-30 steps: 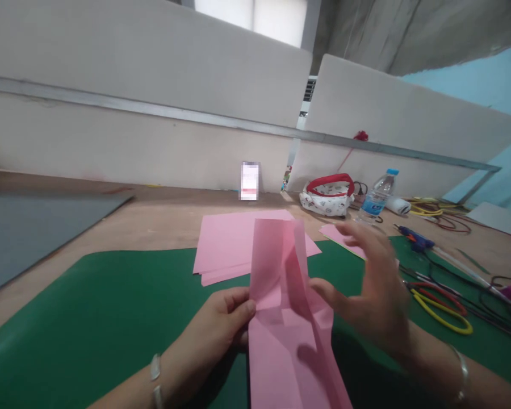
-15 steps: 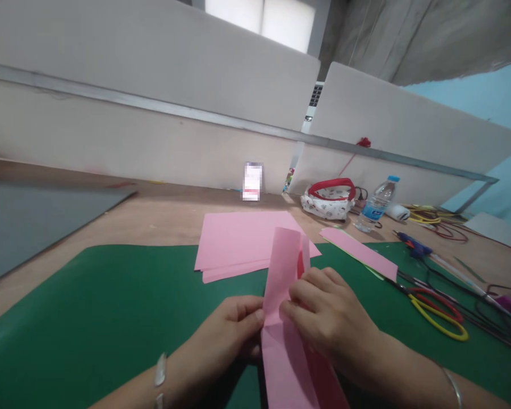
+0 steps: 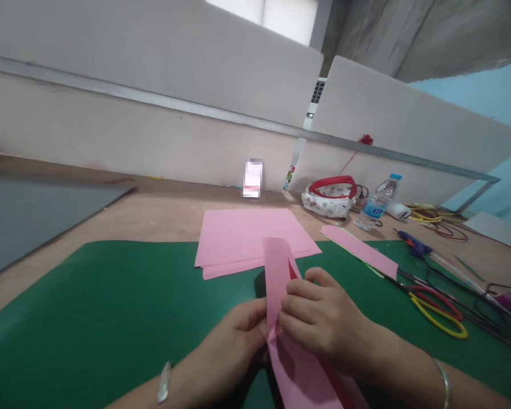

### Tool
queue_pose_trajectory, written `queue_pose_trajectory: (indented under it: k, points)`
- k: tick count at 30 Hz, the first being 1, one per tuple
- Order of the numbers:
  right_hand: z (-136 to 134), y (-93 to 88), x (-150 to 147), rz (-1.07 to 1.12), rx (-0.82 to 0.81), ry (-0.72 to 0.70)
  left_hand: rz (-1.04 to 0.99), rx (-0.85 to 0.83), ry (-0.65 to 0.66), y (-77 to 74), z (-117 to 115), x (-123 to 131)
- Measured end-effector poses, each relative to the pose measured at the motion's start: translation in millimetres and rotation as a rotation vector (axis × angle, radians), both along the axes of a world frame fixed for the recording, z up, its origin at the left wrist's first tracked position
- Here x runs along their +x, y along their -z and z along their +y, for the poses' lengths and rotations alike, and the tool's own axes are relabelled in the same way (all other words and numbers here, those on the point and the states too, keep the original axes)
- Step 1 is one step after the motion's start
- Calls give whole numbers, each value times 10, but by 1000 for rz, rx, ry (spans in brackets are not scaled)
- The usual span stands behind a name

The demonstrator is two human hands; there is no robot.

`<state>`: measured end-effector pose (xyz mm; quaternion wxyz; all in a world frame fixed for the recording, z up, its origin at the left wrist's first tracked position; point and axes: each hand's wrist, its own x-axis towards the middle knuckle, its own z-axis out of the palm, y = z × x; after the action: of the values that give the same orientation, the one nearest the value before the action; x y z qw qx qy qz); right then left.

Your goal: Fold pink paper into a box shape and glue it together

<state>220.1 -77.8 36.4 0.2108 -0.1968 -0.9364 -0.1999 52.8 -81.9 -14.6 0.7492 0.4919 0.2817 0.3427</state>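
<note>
A long folded strip of pink paper (image 3: 278, 272) stands up from the green mat, bent partway along, its lower part running toward me. My left hand (image 3: 242, 335) pinches its left edge near the bend, with the thumb in front and some fingertips hidden. On the right side my right hand (image 3: 319, 312) is closed over the strip, fingers curled round its edge. A darker pink inner face shows between the layers beside those fingers. Behind the strip lies a stack of pink paper sheets (image 3: 238, 233).
Scissors (image 3: 436, 312) with red and yellow handles, a pink strip (image 3: 361, 250) and a blue glue gun (image 3: 413, 241) lie at right. Farther back are a water bottle (image 3: 377, 207), a white pouch (image 3: 329, 199) and an upright blurred phone (image 3: 252, 179). A grey board (image 3: 46, 216) rests at left.
The strip's upper end has tipped left and lower, and its layers have come closer together. My left hand has moved slightly down; my right hand keeps its hold.
</note>
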Motion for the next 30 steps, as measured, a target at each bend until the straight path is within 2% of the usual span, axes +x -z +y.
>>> queue_pose_trajectory:
  k: [4,8,15,22,30]
  points:
    - [42,12,22,-4,-9,-14,-75,-91,-6,-51,-89,74]
    - [45,-17,42,-25,-12,-11,-68,-150,-40,-90,-125,82]
    - [-75,-113,68,5,73,8,169,-284,-115,-102,-120,-14]
    - [-83,-80,66,20,57,5,274,-197,-201,-115,-118,-29]
    - [-96,-32,18,77,22,-50,275,-93,-134,-150,-152,9]
